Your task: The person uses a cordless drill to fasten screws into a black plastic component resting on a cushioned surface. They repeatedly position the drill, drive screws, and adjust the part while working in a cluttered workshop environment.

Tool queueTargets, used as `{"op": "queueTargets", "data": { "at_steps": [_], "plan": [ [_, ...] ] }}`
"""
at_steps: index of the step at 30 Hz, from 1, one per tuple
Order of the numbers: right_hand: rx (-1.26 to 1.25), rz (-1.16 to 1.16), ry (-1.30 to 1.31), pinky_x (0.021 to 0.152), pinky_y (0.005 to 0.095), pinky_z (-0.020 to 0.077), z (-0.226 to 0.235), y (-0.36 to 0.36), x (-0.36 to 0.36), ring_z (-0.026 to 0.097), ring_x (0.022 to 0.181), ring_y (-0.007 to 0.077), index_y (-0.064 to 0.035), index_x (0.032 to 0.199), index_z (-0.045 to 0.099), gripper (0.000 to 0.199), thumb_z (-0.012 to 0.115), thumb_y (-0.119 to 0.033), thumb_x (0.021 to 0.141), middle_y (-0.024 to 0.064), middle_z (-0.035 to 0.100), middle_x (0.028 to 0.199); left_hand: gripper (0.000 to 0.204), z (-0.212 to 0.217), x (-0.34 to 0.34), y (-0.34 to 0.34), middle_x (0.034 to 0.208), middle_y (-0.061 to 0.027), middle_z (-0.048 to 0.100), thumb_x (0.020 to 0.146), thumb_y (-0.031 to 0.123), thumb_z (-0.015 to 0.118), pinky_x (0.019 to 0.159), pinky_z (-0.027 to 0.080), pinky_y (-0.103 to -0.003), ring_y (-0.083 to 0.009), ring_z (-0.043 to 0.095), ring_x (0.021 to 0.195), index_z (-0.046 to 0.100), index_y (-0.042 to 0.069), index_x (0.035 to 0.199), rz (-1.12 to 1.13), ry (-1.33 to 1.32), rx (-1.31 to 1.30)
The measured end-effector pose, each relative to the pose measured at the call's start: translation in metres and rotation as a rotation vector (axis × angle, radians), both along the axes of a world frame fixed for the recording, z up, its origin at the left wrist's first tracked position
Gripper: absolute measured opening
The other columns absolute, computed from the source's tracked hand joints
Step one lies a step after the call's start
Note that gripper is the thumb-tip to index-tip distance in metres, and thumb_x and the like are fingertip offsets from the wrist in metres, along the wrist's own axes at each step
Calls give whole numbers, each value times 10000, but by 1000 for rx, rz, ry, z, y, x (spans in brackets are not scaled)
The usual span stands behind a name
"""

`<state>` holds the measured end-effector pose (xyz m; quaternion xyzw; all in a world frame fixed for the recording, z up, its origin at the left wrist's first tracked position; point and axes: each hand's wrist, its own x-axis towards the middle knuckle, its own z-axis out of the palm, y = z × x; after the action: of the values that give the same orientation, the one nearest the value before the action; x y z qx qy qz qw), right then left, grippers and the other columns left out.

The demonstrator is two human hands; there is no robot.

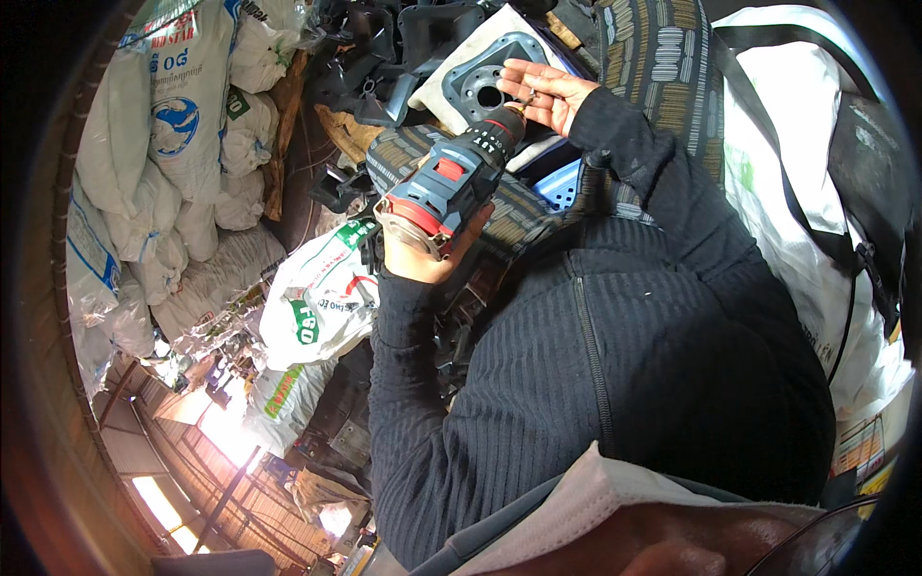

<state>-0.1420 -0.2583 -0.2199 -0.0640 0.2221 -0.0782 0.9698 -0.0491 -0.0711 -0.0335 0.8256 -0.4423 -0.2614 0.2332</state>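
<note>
My left hand (423, 261) is wrapped round the grip of a cordless drill (447, 182), grey with red and black parts. The drill's chuck points up and to the right, towards my right hand (555, 94). With its palm turned up and fingers stretched out, my right hand is at the front of the chuck. A thin metal tip, seemingly the drill's bit, shows against the fingers; whether they touch it I cannot tell. Just beyond lies a dark grey square metal part (490, 60) with a round centre hole and smaller holes, on a pale surface (432, 96).
Patterned fabric (663, 67) lies beneath my right forearm, and a blue slotted plastic item (557, 187) is near my lap. Black parts (384, 48) are heaped at the far side. Full white sacks (178, 115) stand left, a printed bag (317, 298) closer, another white bag (768, 182) right.
</note>
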Motion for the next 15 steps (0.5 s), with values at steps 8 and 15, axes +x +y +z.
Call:
{"op": "queueTargets", "data": {
  "at_steps": [8, 15],
  "plan": [
    [48, -17, 92, 939, 346, 528, 1, 5, 1, 539, 1216, 208, -19, 1257, 507, 291, 466, -73, 975, 101, 572, 1275, 294, -4, 1, -10, 879, -50, 682, 734, 160, 778, 683, 513, -322, -199, 657, 772, 657, 49, 978, -31, -86, 70],
    [151, -80, 151, 941, 373, 523, 4, 21, 4, 569, 1172, 261, 41, 1243, 473, 297, 463, -99, 981, 157, 574, 1238, 602, -22, -5, 5, 1157, -109, 643, 765, 140, 722, 827, 547, -299, -197, 676, 948, 486, 41, 1309, -215, -208, 80]
  ]
}}
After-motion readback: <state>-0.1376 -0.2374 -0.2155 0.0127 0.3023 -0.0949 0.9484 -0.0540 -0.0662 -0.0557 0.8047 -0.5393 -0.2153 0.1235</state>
